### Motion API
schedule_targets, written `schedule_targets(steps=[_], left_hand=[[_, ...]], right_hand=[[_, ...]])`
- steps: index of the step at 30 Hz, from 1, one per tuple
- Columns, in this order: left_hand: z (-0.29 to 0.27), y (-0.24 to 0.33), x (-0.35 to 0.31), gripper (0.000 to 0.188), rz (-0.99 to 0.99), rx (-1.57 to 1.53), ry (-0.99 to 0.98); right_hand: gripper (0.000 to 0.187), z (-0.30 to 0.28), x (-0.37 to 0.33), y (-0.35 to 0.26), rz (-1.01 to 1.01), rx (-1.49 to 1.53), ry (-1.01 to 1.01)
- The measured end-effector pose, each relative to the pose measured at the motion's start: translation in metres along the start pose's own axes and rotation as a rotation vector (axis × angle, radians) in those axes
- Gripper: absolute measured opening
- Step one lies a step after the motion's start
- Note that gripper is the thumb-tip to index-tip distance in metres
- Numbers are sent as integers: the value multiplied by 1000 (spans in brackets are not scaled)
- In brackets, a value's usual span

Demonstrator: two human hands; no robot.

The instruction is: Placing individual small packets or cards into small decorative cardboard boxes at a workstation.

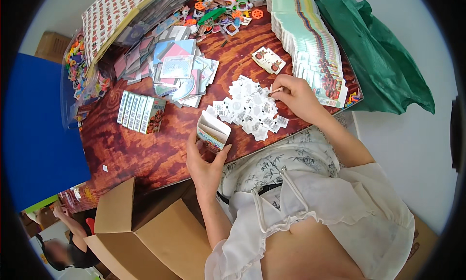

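Note:
My left hand [205, 169] is closed around a small open-topped cardboard box [213, 129], its white flaps raised, at the table's front edge. My right hand [295, 96] pinches a small, thin brownish piece [276, 91] over the right side of a pile of small white printed slips [247, 107]. What that piece is, I cannot make out. Just beyond the right hand lie a few small cards with a brown cartoon figure [268, 60]. Several closed small boxes [141, 112] stand in a row left of the left hand.
Loose flat cards [177, 68] lie heaped beyond the slips, with colourful plastic trinkets [225, 13] farther back. Flattened boxes [310, 42] are stacked at the right, beside a green plastic bag [378, 51]. Below the table's edge stands an open carton [116, 212]. Another person [68, 248] is at lower left.

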State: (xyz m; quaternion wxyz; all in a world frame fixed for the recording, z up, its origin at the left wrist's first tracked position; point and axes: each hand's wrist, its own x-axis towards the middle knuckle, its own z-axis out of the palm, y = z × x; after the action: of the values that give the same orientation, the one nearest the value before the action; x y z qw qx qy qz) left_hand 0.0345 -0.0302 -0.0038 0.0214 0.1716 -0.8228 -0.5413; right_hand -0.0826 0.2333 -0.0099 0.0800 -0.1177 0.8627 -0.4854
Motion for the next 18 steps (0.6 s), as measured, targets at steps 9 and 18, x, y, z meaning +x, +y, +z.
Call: schedule_targets(steps=[9,18], left_hand=[[0,10,2,77,34,10,-14],[1,7,2,75,131,83,-12]], right_hand=[[21,22,-2,-11,-341,-307,-264],[13,20,-1,-5,-322,-47,-58]])
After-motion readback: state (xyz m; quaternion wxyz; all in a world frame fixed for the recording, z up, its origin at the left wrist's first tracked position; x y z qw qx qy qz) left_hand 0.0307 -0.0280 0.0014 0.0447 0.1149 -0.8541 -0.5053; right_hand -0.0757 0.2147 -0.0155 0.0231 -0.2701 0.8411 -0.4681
